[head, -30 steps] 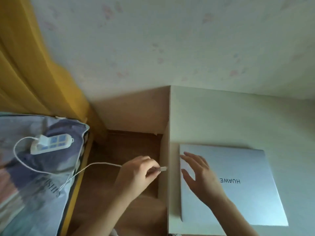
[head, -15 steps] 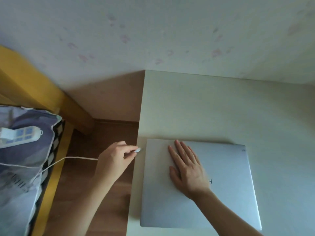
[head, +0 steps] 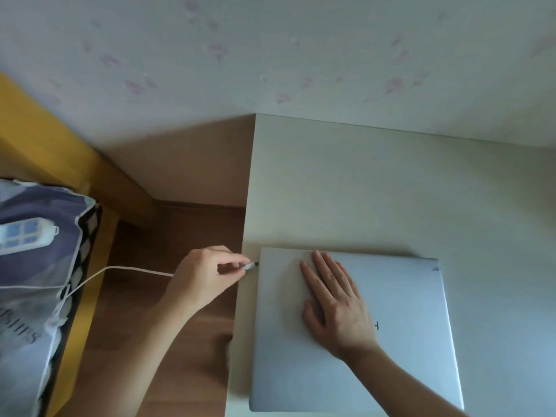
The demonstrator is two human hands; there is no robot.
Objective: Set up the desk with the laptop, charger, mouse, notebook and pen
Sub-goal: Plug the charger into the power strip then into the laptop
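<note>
At the desk's [head: 361,182] left edge, left hand [head: 204,278] pinches the charger plug [head: 251,266], apparently just short of the closed laptop's [head: 406,341] far-left side. Right hand [head: 334,302] lies flat, fingers spread, steadying the slippery lid. Cable [head: 126,269] limp; grip the stiff plug.

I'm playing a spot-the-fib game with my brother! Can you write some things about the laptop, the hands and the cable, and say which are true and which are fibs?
1. The laptop is closed. True.
2. The right hand is holding a pen. False: it lies flat on the laptop's lid, holding nothing.
3. The left hand pinches the plug end of the white cable, right by the laptop's left edge. True.
4. The power strip sits on the desk. False: it lies on the bedding to the left, off the desk.
5. A mouse sits next to the laptop. False: no mouse shows on the desk.
</note>
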